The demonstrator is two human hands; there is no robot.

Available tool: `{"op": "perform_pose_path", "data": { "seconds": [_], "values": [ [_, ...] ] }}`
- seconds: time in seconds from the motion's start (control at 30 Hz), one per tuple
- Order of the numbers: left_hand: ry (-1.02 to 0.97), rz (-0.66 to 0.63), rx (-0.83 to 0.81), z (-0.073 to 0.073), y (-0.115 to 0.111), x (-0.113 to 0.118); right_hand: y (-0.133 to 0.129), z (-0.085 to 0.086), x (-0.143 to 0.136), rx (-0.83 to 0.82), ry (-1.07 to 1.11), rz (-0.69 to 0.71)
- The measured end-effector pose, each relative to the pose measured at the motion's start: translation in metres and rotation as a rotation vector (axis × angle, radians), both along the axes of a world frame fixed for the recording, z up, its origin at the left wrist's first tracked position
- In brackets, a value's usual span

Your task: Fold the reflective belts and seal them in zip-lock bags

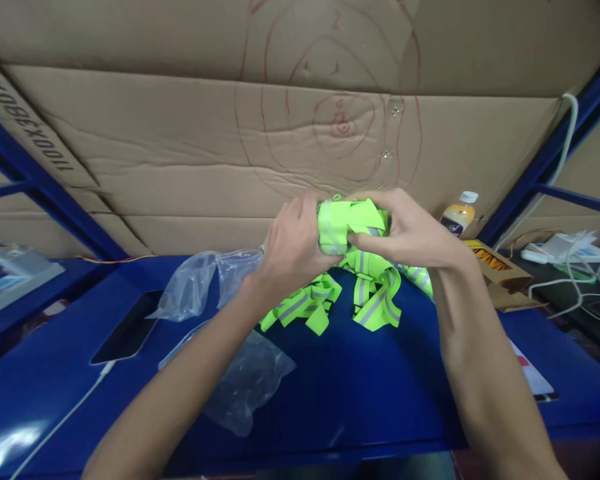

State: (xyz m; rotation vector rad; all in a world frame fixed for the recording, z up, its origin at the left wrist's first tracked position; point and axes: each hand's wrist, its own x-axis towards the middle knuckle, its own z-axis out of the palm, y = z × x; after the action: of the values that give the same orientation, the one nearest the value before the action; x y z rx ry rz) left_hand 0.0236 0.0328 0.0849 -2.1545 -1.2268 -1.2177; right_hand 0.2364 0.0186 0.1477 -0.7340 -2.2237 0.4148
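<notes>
A bundle of neon green reflective strap (336,225) is held up between both hands above the blue table (350,393). My left hand (294,237) is wrapped round its left side, mostly with the back of the hand showing. Around the right side my right hand (400,230) is closed, its thumb across the front of the bundle. Loose green straps with silver stripes (377,293) hang or lie below the right hand, and more strap (307,303) lies below the left. Another green piece (419,277) is partly hidden behind my right wrist.
Clear plastic bags (253,377) lie left of centre, beside a black phone (130,330) with a white cable. At the right are a bottle (459,213), an open cardboard box (500,263), a printed sheet (533,373) and tangled white cables (575,267). Cardboard (180,133) stands behind.
</notes>
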Motion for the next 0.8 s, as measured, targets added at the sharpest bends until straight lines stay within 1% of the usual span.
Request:
{"op": "perform_pose_path", "data": {
  "seconds": [0.07, 0.13, 0.2, 0.27, 0.33, 0.4, 0.43, 0.47, 0.53, 0.6, 0.63, 0.7, 0.73, 0.8],
  "values": [
    [0.034, -0.002, -0.011, -0.003, 0.003, -0.002, 0.006, -0.003, 0.002, -0.027, -0.019, 0.044],
    [0.055, -0.006, 0.037, -0.006, 0.005, -0.003, 0.009, -0.005, 0.0, -0.005, -0.014, 0.049],
    [0.072, -0.032, 0.124, -0.011, 0.007, -0.002, 0.009, -0.008, -0.005, 0.041, -0.018, 0.012],
    [0.075, -0.072, 0.177, -0.016, 0.009, 0.003, 0.008, -0.011, -0.012, 0.086, -0.095, -0.042],
    [0.056, -0.106, 0.158, -0.021, 0.012, 0.009, 0.008, -0.014, -0.02, 0.116, -0.193, -0.097],
    [0.034, -0.112, 0.109, -0.022, 0.015, 0.013, 0.011, -0.017, -0.024, 0.124, -0.201, -0.137],
    [0.025, -0.111, 0.095, -0.021, 0.015, 0.013, 0.013, -0.018, -0.024, 0.11, -0.174, -0.129],
    [0.028, -0.113, 0.084, -0.019, 0.015, 0.012, 0.014, -0.018, -0.022, 0.079, -0.143, -0.093],
    [0.034, -0.126, 0.057, -0.013, 0.012, 0.009, 0.017, -0.016, -0.014, -0.019, -0.104, 0.054],
    [0.034, -0.17, 0.024, -0.007, 0.008, 0.005, 0.018, -0.013, -0.003, -0.126, -0.059, 0.21],
    [0.033, -0.194, 0.006, -0.005, 0.007, 0.003, 0.018, -0.012, 0.002, -0.162, -0.027, 0.259],
    [0.021, -0.23, -0.02, -0.002, 0.005, 0.001, 0.015, -0.011, 0.007, -0.192, 0.016, 0.28],
    [0.011, -0.239, -0.03, -0.002, 0.006, 0.001, 0.013, -0.01, 0.007, -0.183, 0.022, 0.255],
    [-0.016, -0.241, -0.04, -0.002, 0.007, -0.001, 0.005, -0.009, 0.002, -0.118, 0.003, 0.148]
  ]
}}
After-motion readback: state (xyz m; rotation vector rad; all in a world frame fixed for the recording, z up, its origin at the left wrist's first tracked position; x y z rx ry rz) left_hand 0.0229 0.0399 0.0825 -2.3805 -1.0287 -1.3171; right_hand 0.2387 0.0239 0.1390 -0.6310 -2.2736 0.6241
